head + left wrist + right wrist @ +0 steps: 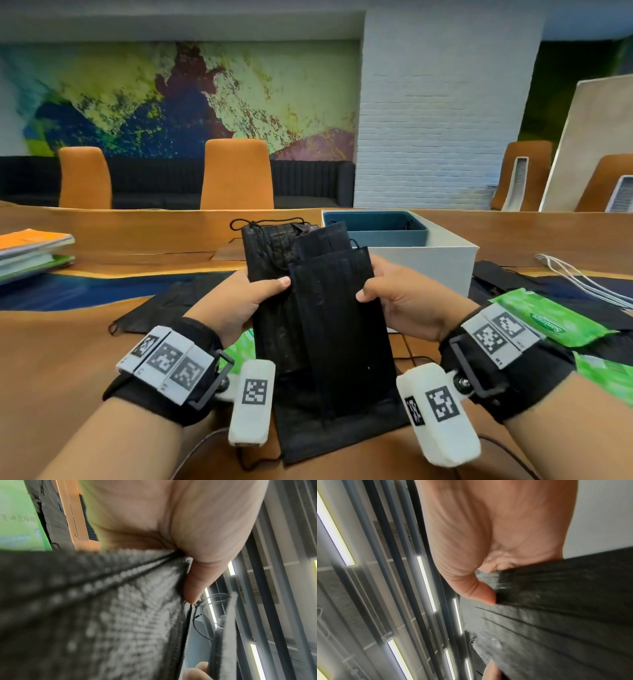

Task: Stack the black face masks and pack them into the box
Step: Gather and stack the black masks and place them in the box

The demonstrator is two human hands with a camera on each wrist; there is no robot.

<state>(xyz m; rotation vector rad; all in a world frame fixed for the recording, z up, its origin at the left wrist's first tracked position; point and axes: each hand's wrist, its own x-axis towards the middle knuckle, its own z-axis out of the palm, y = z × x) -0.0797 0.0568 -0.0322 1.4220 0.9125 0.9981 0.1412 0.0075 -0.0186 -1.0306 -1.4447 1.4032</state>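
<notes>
Left hand [239, 301] grips the left edge of the masks [322, 325], thumb on top, fingers behind. Right hand [407, 301] pinches the right edge the same way, thumb on the front. Masks are a loose bunch of black ones held up off the bench [68, 359], fanned and uneven at the top, ear loops poking out. Left wrist view: thumb [197, 585] pressed on textured mask fabric [120, 615]. Right wrist view: thumb tip [481, 592] on pleated mask fabric [556, 615].

Under the hands, near bench edge: one more mask [342, 435] lying flat. Green wipes pack [548, 318] right of the right wrist, another green pack [243, 346] partly hidden under the left hand. Flat mask [164, 305] left of centre on the bench. More black masks [507, 277] at the right, beside white cords [582, 281].

Box [411, 253] stands mid-bench just behind the right hand, open, blue tray [376, 226] inside; contents unclear. Books [34, 253] stacked at the left edge. Orange chairs [236, 174] behind the far edge.
</notes>
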